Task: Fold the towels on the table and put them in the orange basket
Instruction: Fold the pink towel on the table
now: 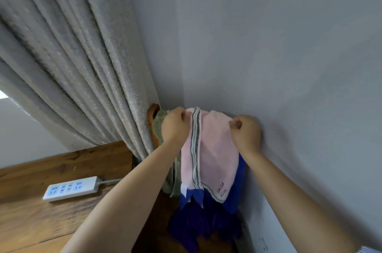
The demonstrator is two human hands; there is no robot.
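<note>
The left hand [173,123] and right hand [246,130] are each pinching a top corner of the pink towel [215,153], holding it up off the surface [51,217] over a blue towel [206,221] and a green one [160,124]. Folding seems to be starting; next, bringing the corners together (the basket [152,110] is barely peeking out behind).

Both bare forearms reach forward and upward from the bottom of the view, roughly parallel and a little apart. The left hand [174,124] is curled into a fist, knuckles toward the camera, its fingers gripping the upper left corner of the pink towel [215,149]. The right hand [246,130] is curled likewise, thumb tip showing, pinching the towel's upper right corner at about the same height.
</note>
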